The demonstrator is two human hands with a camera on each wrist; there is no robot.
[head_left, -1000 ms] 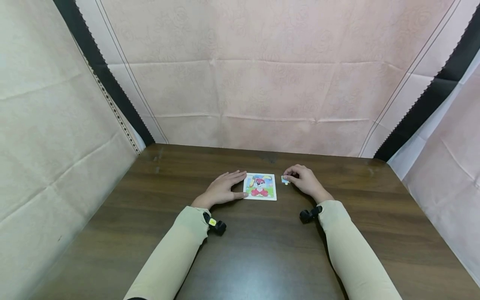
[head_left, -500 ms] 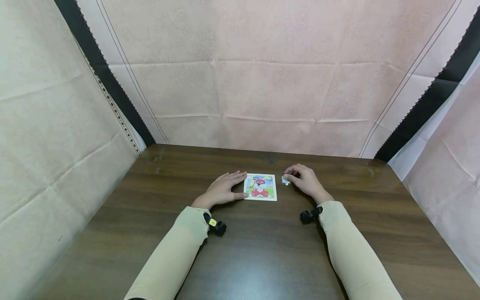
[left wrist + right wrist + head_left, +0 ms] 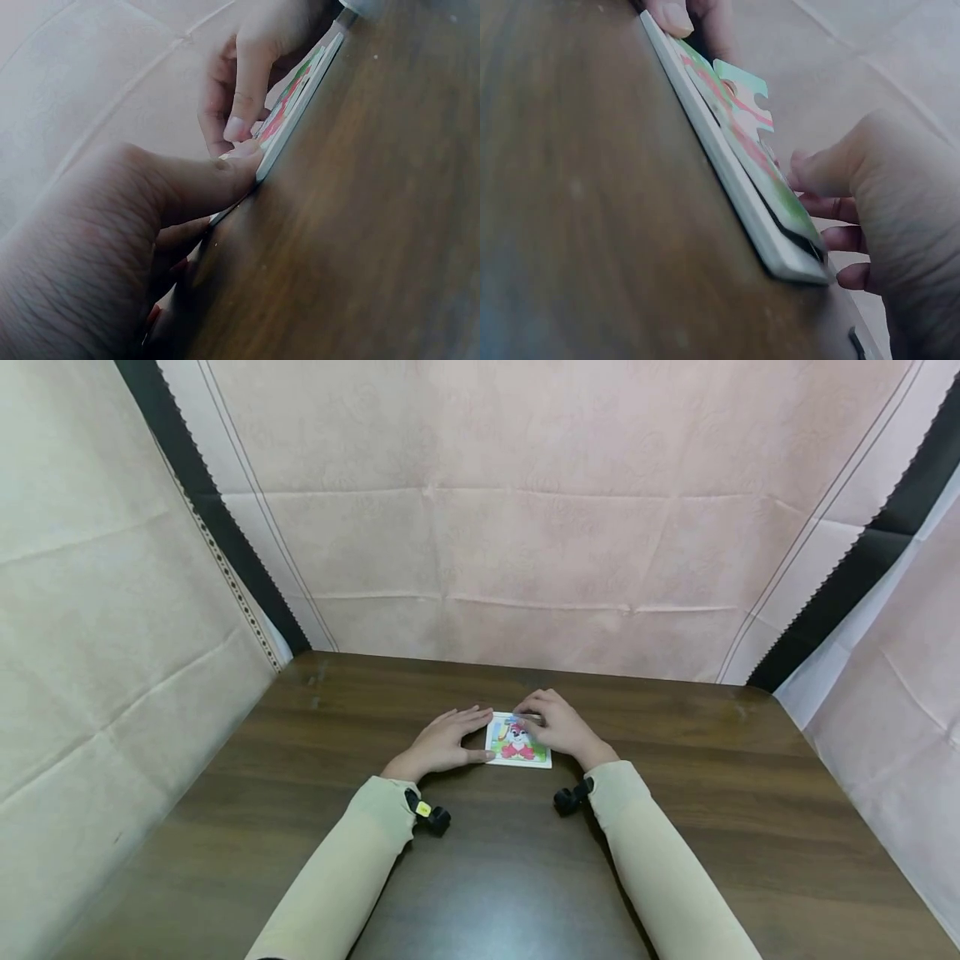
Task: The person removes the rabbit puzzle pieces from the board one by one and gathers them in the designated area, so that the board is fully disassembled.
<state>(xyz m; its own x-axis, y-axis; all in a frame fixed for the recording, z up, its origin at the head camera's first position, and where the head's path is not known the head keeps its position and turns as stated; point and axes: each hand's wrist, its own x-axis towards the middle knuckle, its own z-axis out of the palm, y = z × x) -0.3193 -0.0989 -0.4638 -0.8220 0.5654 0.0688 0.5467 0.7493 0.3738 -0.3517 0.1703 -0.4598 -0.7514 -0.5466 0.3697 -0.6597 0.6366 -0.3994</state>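
Note:
A small white-framed jigsaw puzzle (image 3: 519, 762) with a pink cartoon animal lies on the table. Straight fingers of my left hand (image 3: 442, 745) rest along its left side, the thumb on the lower left corner. Over the upper right part of the picture, my right hand (image 3: 561, 727) pinches a small puzzle piece, mostly hidden by its fingers in the head view. In the right wrist view a puzzle piece (image 3: 744, 94) with rounded cut-outs sticks up above the picture, near my right thumb (image 3: 821, 169). Part of the picture layer (image 3: 761, 161) there looks raised from the frame.
The brown wooden table (image 3: 480, 877) stretches around the puzzle on all sides. Pale cloth (image 3: 480, 543) with dark bands hangs behind and at both sides of it. Each wrist carries a small black camera, such as the right one (image 3: 572, 799).
My right hand has moved left with the puzzle piece, from beside the puzzle to over its upper right part. The left hand stays nearly where it was.

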